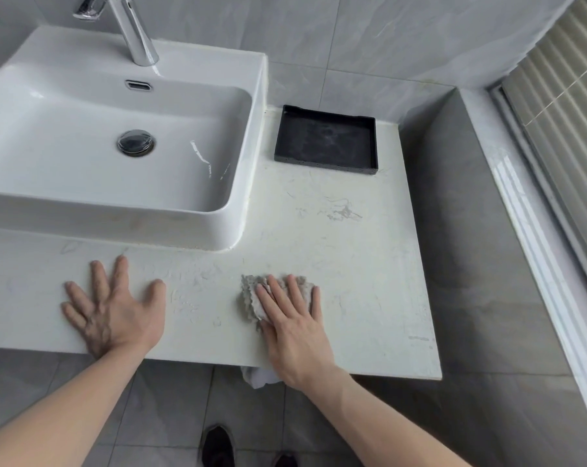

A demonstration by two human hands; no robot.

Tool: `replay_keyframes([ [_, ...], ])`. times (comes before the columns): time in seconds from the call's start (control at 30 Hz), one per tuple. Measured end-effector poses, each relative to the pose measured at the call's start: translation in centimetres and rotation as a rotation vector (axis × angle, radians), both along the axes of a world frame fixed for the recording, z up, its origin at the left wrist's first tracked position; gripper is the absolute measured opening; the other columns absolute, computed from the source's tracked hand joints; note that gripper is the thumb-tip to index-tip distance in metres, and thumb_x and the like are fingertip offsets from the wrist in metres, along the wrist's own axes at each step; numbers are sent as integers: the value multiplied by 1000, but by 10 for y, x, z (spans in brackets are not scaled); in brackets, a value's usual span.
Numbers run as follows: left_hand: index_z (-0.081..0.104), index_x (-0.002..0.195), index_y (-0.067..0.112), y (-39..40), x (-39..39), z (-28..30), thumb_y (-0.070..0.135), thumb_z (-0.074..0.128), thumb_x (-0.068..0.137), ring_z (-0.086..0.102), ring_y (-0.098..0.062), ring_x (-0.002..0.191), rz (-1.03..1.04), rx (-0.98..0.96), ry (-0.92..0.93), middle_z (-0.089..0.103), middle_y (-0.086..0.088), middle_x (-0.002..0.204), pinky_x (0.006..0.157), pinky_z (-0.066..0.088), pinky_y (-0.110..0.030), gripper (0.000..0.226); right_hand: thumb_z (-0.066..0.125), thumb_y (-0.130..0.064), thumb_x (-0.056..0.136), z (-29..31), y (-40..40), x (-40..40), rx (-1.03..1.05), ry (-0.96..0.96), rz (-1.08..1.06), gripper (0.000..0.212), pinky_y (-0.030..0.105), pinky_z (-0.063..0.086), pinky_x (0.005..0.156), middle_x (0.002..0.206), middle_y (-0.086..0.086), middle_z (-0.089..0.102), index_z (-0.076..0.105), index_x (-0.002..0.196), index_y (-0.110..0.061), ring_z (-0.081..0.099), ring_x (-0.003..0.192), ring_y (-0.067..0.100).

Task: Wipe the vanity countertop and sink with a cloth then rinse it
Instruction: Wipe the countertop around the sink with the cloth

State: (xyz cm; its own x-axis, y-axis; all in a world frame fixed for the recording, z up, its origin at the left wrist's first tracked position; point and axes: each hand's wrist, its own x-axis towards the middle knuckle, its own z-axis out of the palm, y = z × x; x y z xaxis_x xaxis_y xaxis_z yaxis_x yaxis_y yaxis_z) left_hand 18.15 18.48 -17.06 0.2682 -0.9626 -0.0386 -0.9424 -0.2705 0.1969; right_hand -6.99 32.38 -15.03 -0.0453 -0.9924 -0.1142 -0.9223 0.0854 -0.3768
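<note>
Wiping the near countertop [336, 251].
Right hand [292, 328], fingers flat, presses the cloth [251, 298]; sink [218, 230] lies far-left; left hand [113, 315] splayed.

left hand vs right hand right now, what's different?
The left hand lies bare on the countertop with fingers spread wide; the right hand presses the grey cloth with fingers closer together. The left hand sits in front of the sink; the right hand is past the sink's corner. Both lie flat, palms down, near the front edge.
</note>
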Motion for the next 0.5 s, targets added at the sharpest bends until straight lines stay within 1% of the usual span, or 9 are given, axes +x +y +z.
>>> replay_keyframes([
  [0.1, 21, 156, 40, 0, 0, 0, 67, 36, 84, 0, -39, 154, -3, 3, 3, 11, 2, 169, 124, -1, -55, 78, 25, -47, 110, -3, 19, -23, -27, 5, -56, 59, 46, -11, 128, 172, -16, -7, 2, 164, -39, -21, 157, 15],
  [0.17, 20, 157, 39, 1, 1, 0, 67, 37, 84, 0, -39, 154, -6, 4, 4, 11, 2, 169, 124, -1, -56, 79, 28, -46, 109, -4, 34, -53, -52, 11, -150, 60, 44, -7, 129, 172, -14, -3, 5, 164, -38, -16, 158, 15],
  [0.27, 21, 157, 38, -1, 2, -1, 68, 36, 84, 1, -40, 154, -4, -4, 3, 12, 2, 169, 124, 0, -56, 80, 33, -37, 106, -7, 60, -111, -59, 4, -355, 59, 48, 8, 130, 171, -7, 14, 24, 163, -28, 4, 160, 18],
  [0.33, 22, 156, 37, 0, 1, -1, 67, 36, 84, 2, -40, 153, -4, -6, 2, 13, 1, 169, 124, 0, -56, 80, 36, -26, 105, -9, 77, -147, -88, 5, -456, 55, 50, 18, 127, 169, -3, 23, 36, 160, -18, 16, 158, 21],
  [0.37, 21, 156, 37, 0, 1, -1, 67, 36, 84, 2, -40, 153, -3, -7, 3, 13, 1, 169, 124, 0, -56, 80, 38, -19, 106, -8, 83, -160, -101, -16, -518, 52, 49, 23, 126, 167, -5, 25, 38, 158, -16, 20, 157, 20],
  [0.43, 21, 157, 38, 1, 0, 0, 67, 36, 84, 1, -39, 154, 1, -3, 9, 13, 1, 169, 124, -1, -56, 80, 43, -10, 107, -1, 92, -173, -112, -114, -660, 52, 42, 27, 125, 165, -10, 28, 39, 159, -21, 23, 155, 14],
  [0.5, 22, 157, 39, 1, 0, 1, 67, 37, 84, 0, -39, 154, 2, 0, 10, 13, 1, 169, 124, -1, -55, 80, 43, -8, 108, 8, 97, -167, -144, -190, -748, 54, 28, 24, 122, 166, -10, 31, 38, 158, -26, 24, 156, 16],
])
